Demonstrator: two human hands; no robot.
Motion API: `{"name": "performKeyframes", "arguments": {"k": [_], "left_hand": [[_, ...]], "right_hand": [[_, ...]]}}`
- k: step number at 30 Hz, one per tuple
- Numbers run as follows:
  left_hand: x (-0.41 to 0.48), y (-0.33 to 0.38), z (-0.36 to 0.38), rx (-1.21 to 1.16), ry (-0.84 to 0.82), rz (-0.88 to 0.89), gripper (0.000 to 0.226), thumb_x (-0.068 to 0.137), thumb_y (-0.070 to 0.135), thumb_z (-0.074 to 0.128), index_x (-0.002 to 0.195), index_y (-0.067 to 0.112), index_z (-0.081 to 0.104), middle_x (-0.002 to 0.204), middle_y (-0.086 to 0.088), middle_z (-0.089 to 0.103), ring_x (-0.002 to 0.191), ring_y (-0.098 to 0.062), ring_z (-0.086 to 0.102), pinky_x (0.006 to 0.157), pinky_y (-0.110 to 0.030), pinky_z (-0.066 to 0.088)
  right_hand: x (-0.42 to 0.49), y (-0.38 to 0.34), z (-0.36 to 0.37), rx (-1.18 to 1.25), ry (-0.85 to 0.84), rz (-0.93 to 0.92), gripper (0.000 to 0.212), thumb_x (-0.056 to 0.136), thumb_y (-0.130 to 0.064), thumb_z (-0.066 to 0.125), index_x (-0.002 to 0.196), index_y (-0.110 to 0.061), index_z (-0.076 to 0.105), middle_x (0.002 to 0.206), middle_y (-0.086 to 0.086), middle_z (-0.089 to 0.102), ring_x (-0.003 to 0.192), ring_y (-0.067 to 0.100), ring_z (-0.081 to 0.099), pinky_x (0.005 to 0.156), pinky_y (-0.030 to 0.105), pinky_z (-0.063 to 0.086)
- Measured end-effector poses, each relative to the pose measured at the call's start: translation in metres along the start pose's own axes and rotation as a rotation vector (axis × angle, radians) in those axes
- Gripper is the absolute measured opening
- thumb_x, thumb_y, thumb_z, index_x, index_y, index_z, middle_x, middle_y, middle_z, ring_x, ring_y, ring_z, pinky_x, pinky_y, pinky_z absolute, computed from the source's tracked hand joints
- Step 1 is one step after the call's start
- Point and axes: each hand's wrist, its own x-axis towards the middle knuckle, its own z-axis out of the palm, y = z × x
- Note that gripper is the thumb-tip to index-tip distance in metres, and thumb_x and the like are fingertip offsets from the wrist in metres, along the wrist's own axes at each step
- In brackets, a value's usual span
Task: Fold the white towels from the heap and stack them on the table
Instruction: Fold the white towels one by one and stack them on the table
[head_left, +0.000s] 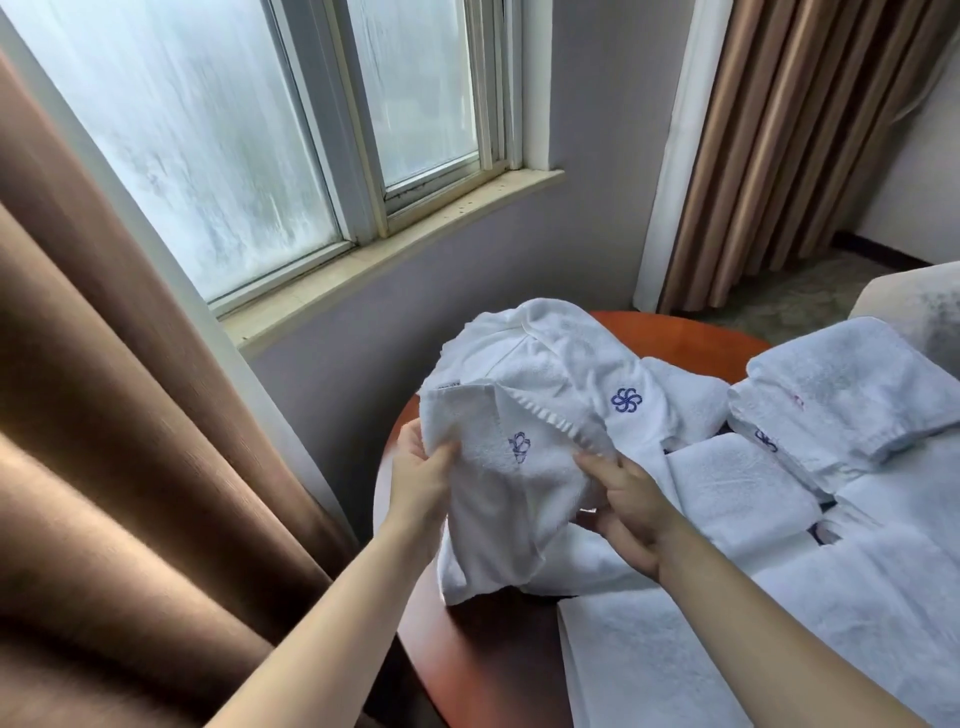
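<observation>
Holding a white towel (511, 499) between them, both hands are raised over the left edge of the round brown table (680, 332). The left hand (422, 470) pinches the left side of the towel, with the thumb in front and the fingers behind the cloth. The right hand (626, 506) grips the right side, its fingers curled into the cloth just under a ribbed border. The towel hangs crumpled between the hands, a blue flower logo (519, 447) facing the camera, and its lower end reaches down to the table top.

Behind the held towel, toward the far edge of the table, lies the heap (566, 343) of loose white towels; I cannot tell where the held towel ends and the heap begins. On the right side of the table there are folded towels (743, 488), and behind them a higher pile (857, 379). One more towel is spread flat (654, 670) at the near edge.

A brown curtain (119, 426) hangs at the left, beside a window (223, 130) with misted glass.
</observation>
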Motion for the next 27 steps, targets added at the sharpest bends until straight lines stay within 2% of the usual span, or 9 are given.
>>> {"name": "performKeyframes", "arguments": {"k": [3, 6, 8, 10, 13, 16, 20, 23, 27], "left_hand": [[0.002, -0.002, 0.0, 0.087, -0.008, 0.063, 0.051, 0.087, -0.007, 0.048, 0.131, 0.018, 0.045, 0.123, -0.003, 0.058, 0.105, -0.014, 0.06, 0.088, -0.033, 0.053], [-0.002, 0.001, 0.0, 0.089, 0.011, 0.039, 0.067, 0.085, 0.005, 0.046, 0.145, 0.028, 0.028, 0.148, 0.003, 0.037, 0.134, -0.016, 0.039, 0.115, -0.04, 0.031], [-0.003, 0.005, -0.001, 0.184, -0.017, 0.067, 0.079, 0.084, 0.027, 0.065, 0.149, 0.027, 0.021, 0.152, 0.007, 0.029, 0.137, -0.011, 0.031, 0.116, -0.034, 0.027], [-0.004, 0.008, -0.001, 0.404, -0.033, 0.112, 0.1, 0.071, 0.038, 0.082, 0.149, 0.03, 0.019, 0.141, 0.013, 0.036, 0.126, -0.008, 0.039, 0.103, -0.026, 0.035], [-0.009, 0.011, 0.001, 0.764, 0.001, 0.306, 0.091, 0.074, 0.021, 0.075, 0.146, 0.032, 0.021, 0.119, 0.012, 0.05, 0.099, -0.015, 0.051, 0.079, -0.021, 0.033], [-0.006, 0.009, -0.002, 0.86, -0.014, 0.426, 0.075, 0.075, 0.008, 0.059, 0.138, 0.029, 0.024, 0.122, 0.0, 0.054, 0.101, -0.027, 0.054, 0.075, -0.026, 0.034], [0.005, 0.01, -0.013, 0.657, -0.173, 0.319, 0.069, 0.069, 0.016, 0.047, 0.13, 0.034, 0.019, 0.129, -0.005, 0.045, 0.108, -0.024, 0.05, 0.087, -0.03, 0.042], [0.007, 0.008, -0.016, 0.532, -0.247, 0.303, 0.076, 0.069, 0.013, 0.035, 0.142, 0.022, 0.019, 0.139, -0.002, 0.039, 0.126, -0.016, 0.041, 0.106, -0.025, 0.032], [0.014, -0.002, -0.014, 0.467, -0.223, 0.318, 0.053, 0.088, 0.025, 0.034, 0.14, 0.022, 0.04, 0.135, 0.018, 0.047, 0.127, 0.006, 0.04, 0.111, -0.017, 0.028]], "right_hand": [[-0.002, -0.001, 0.001, -0.042, 0.034, -0.004, 0.022, 0.088, -0.002, 0.06, 0.107, -0.012, 0.055, 0.091, 0.005, 0.07, 0.079, 0.018, 0.064, 0.07, 0.032, 0.048], [-0.006, -0.004, 0.005, -0.169, 0.019, -0.003, 0.026, 0.086, 0.003, 0.055, 0.105, -0.015, 0.056, 0.087, 0.001, 0.064, 0.073, 0.012, 0.057, 0.059, 0.024, 0.043], [-0.005, -0.007, 0.008, -0.276, 0.099, -0.057, 0.017, 0.089, -0.006, 0.057, 0.103, -0.015, 0.06, 0.084, -0.001, 0.062, 0.069, 0.01, 0.054, 0.057, 0.022, 0.041], [-0.002, -0.009, 0.01, -0.383, 0.246, -0.126, 0.013, 0.089, -0.021, 0.061, 0.1, -0.013, 0.06, 0.082, -0.002, 0.057, 0.067, 0.011, 0.049, 0.058, 0.024, 0.036], [0.0, -0.012, 0.012, -0.524, 0.402, -0.216, 0.013, 0.087, -0.026, 0.06, 0.092, -0.015, 0.057, 0.081, -0.001, 0.056, 0.07, 0.015, 0.05, 0.059, 0.029, 0.036], [0.001, -0.018, 0.009, -0.638, 0.47, -0.218, 0.011, 0.087, -0.023, 0.053, 0.087, -0.013, 0.049, 0.077, 0.001, 0.053, 0.067, 0.017, 0.048, 0.056, 0.031, 0.035], [0.007, -0.03, -0.004, -0.616, 0.483, -0.155, 0.024, 0.083, -0.026, 0.057, 0.073, -0.016, 0.037, 0.066, 0.0, 0.042, 0.054, 0.018, 0.038, 0.054, 0.031, 0.036], [0.007, -0.039, -0.013, -0.578, 0.426, -0.073, 0.028, 0.087, -0.025, 0.06, 0.075, -0.014, 0.038, 0.063, 0.004, 0.038, 0.047, 0.016, 0.028, 0.041, 0.023, 0.025], [0.005, -0.047, -0.016, -0.619, 0.399, -0.05, 0.025, 0.089, -0.024, 0.052, 0.07, -0.015, 0.04, 0.059, 0.004, 0.04, 0.053, 0.019, 0.034, 0.045, 0.024, 0.028]]}}
